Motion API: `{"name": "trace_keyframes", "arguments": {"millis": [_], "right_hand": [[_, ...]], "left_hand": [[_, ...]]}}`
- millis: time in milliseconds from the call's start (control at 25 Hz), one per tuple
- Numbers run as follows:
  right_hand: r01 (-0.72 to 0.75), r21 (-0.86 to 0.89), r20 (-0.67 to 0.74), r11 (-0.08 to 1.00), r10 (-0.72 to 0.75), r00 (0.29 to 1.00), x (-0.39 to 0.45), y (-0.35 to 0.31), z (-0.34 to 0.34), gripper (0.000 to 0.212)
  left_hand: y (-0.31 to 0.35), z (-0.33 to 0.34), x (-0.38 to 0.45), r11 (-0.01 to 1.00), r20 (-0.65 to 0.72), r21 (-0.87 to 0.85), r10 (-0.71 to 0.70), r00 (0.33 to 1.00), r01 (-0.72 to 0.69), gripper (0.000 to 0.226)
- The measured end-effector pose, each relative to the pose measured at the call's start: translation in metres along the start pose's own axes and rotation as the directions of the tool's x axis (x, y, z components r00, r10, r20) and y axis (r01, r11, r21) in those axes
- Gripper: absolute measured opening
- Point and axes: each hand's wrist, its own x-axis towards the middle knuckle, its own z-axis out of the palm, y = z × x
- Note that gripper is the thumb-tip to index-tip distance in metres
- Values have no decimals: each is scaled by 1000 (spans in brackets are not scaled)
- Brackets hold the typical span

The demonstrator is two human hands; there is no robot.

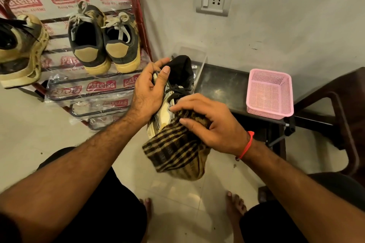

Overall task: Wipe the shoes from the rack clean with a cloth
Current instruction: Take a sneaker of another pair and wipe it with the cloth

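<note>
a seated person holds a cream-and-black sneaker (pixel 169 92) in mid-air above the floor, just right of the shoe rack (pixel 138 16), collar toward the far wall and toe toward the knees. the left hand (pixel 151 88) grasps the shoe near its collar, thumb curled over the tongue and fingers wrapped round the left side. the right hand (pixel 209 124) grips a striped brown-and-tan cloth (pixel 173 152), bunched under the curled fingers and pressed on the toe region; its loose end hangs below the shoe. handling, as judged: the sneaker looks light, with a soft upper that would dent under pressure and a stiffer sole, so the collar or heel offers the firmest hold while the sole edge resists wiping force; the laces may snag the cloth. the cloth appears limp and thick, best kept wadded in the palm. on the rack at far left rest a grey-and-tan pair (pixel 102 39) and a tan shoe (pixel 21 49). a pink basket (pixel 269 112) sits on a dark stand at right.
</note>
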Motion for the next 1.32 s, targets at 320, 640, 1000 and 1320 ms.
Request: {"name": "trace_keyframes", "arguments": {"millis": [320, 640, 1000, 1320], "right_hand": [[94, -109, -82, 990, -103, 991, 1, 15, -5, 23], [-326, -125, -318, 937, 273, 908, 0, 58, -19, 28], [-190, 151, -213, 970, 220, 952, 11, 26, -34, 46], [-116, -296, 122, 948, 158, 980, 0, 51, -48, 20]], "left_hand": [[19, -3, 1, 949, 136, -315, 27, 990, 17, 16], [19, -12, 11, 821, 138, -550, -94, 986, 155, 26], [15, -14, 11, 886, 209, -420, -113, 971, 194, 45], [10, -6, 1, 988, 403, -107, 142, 904, -108, 30]]}}
